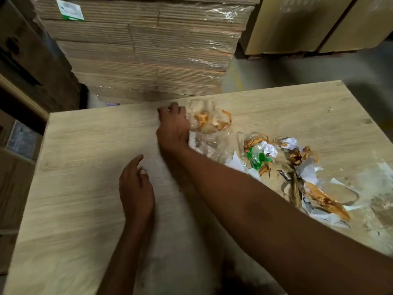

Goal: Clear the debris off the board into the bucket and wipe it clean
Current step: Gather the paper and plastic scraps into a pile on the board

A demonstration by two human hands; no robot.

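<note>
Ahead of you stands a film-wrapped cardboard stack (138, 50) with a green-white label (70, 9); brown boxes (17, 184) at your left.

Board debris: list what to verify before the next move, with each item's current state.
1. Right hand grips the plastic wad: ok.
2. Left hand free, holding nothing: ok.
3. Bucket within reach: cannot tell, it is out of view.
4. Debris pile off the board: not ok, it lies on the board's right side.
5. Board wiped: not ok, whitish dust shows on it.
</note>
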